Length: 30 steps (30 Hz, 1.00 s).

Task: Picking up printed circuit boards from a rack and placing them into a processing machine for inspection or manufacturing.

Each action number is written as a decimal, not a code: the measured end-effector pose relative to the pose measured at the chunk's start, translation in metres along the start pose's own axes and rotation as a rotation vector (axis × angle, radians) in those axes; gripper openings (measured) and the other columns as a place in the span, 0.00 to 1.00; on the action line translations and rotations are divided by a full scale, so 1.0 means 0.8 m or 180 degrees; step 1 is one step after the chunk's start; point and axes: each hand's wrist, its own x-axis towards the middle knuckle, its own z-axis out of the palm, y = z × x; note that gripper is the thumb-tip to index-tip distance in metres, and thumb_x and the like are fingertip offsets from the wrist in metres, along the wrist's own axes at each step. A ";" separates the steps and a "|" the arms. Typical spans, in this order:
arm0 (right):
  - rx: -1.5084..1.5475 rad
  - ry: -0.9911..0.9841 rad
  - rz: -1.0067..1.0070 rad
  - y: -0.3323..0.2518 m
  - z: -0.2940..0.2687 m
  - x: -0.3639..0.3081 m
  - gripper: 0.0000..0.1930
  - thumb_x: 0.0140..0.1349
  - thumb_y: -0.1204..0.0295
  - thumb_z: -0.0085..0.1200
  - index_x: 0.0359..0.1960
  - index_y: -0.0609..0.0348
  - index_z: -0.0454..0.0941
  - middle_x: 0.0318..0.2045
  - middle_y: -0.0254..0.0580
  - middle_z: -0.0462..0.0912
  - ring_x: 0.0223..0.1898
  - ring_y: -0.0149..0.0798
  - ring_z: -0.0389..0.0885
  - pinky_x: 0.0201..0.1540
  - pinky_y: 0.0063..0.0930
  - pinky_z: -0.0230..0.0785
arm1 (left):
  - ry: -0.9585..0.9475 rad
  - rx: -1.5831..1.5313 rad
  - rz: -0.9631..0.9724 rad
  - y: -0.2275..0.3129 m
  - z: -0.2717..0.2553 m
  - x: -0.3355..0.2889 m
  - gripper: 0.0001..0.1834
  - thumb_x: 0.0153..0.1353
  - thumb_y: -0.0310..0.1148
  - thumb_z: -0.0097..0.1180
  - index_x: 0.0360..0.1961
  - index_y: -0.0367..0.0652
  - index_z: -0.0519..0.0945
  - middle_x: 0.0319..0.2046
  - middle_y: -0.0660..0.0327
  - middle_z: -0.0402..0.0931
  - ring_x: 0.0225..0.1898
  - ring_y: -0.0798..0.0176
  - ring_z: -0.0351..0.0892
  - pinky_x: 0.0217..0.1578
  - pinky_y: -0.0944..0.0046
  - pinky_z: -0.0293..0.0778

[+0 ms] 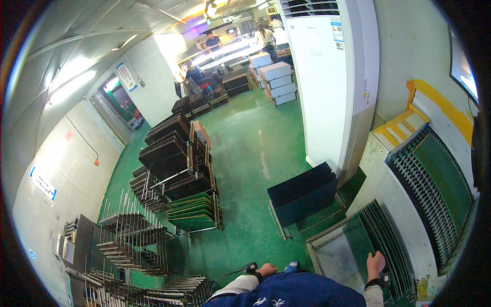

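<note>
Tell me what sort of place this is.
Most likely a factory floor handling flat panels, perhaps circuit boards. Metal slotted racks hold stacked dark and green sheets, a grey conveyor machine with rollers carries a green panel, and the right hand rests on green panels standing in a rack.

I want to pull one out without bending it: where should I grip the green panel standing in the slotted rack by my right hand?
Grip the green panel by its exposed top edge, coming from above, as the right hand does; the slotted rack holds it on edge among close neighbours, so probably only that edge is free.
</note>
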 end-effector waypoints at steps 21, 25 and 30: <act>-0.0011 0.0153 -0.0119 0.003 0.003 0.001 0.14 0.46 0.62 0.56 0.26 0.61 0.74 0.26 0.50 0.77 0.31 0.50 0.76 0.32 0.40 0.67 | 0.0007 -0.0094 -0.0107 0.001 0.004 0.001 0.17 0.47 0.41 0.52 0.31 0.38 0.79 0.27 0.57 0.78 0.30 0.60 0.76 0.34 0.63 0.70; 0.0001 0.0144 -0.0113 0.005 0.005 0.003 0.15 0.46 0.62 0.56 0.27 0.61 0.74 0.27 0.50 0.78 0.32 0.49 0.76 0.33 0.40 0.67 | -0.0040 -0.0027 -0.0139 0.010 0.002 -0.004 0.17 0.47 0.41 0.52 0.31 0.39 0.79 0.27 0.57 0.78 0.30 0.60 0.76 0.35 0.63 0.70; 0.0018 0.0027 -0.0030 0.002 0.000 0.004 0.15 0.45 0.63 0.57 0.31 0.61 0.76 0.29 0.50 0.78 0.33 0.50 0.76 0.34 0.40 0.68 | -0.0055 -0.0166 -0.0150 0.015 0.000 -0.010 0.16 0.47 0.40 0.52 0.32 0.39 0.79 0.28 0.57 0.78 0.30 0.60 0.76 0.35 0.63 0.71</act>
